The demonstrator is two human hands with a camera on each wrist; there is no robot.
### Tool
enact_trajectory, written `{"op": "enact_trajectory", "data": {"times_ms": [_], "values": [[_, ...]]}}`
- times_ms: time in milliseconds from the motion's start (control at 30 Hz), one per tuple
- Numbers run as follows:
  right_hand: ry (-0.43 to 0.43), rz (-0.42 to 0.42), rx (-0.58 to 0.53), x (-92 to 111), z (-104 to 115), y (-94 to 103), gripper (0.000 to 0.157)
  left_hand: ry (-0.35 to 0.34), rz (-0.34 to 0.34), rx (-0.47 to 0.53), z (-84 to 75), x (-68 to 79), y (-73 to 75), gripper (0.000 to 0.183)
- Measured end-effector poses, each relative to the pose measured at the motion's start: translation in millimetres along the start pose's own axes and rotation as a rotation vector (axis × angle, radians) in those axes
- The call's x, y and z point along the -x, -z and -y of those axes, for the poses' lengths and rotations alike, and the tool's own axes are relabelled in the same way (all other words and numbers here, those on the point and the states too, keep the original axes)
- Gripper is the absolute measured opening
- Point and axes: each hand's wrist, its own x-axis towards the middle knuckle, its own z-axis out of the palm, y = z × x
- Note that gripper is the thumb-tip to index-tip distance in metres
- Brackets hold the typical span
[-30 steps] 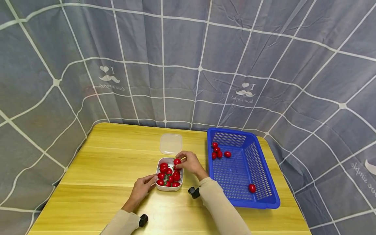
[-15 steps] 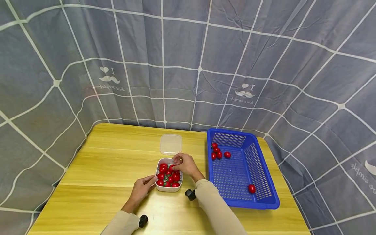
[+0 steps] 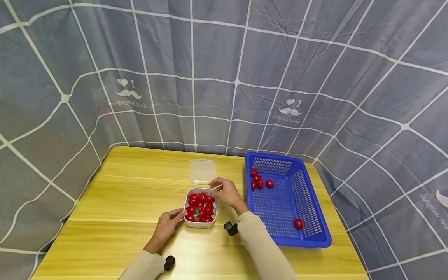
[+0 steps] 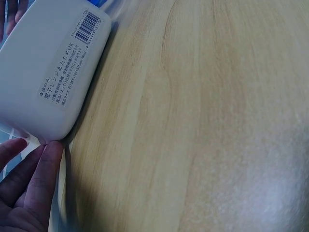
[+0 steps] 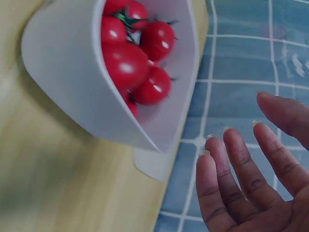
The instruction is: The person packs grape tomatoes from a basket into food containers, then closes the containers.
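Observation:
At the front left corner of a white plastic container (image 3: 198, 224), my left hand (image 3: 167, 226) rests straight fingertips against the wall. In the left wrist view, the fingers (image 4: 41, 179) touch the container's lower corner, beside a printed label (image 4: 70, 58). Several red cherry tomatoes (image 3: 201, 207), some with green stems, fill the container. My right hand (image 3: 226, 193) hovers at its far right corner with nothing held. From the right wrist, the fingers (image 5: 251, 174) look spread and loosely bent, apart from the tomatoes (image 5: 125, 65).
A translucent lid (image 3: 202, 171) lies flat behind the container. To the right stands a blue perforated basket (image 3: 276, 217), with several tomatoes (image 3: 257, 179) at its far left and one tomato (image 3: 298, 224) near its front right. A grey checked curtain (image 3: 217, 93) surrounds the wooden table (image 3: 129, 194).
My right hand lowered a tomato into the far part of the container, let go and drew back slightly up and right. The left hand has stayed at the container's corner.

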Motion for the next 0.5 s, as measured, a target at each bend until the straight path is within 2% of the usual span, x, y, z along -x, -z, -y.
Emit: {"op": "enact_trajectory", "data": {"times_ms": [267,500], "values": [[-0.017,-0.089,-0.039,10,6,28.6,0.028,0.005,0.001,-0.006,-0.4,0.4,0.2,0.041],[-0.049,-0.163,-0.092,15,-11,55.9,0.030,0.003,-0.003,-0.005,-0.5,-0.4,-0.4,0.041]]}}
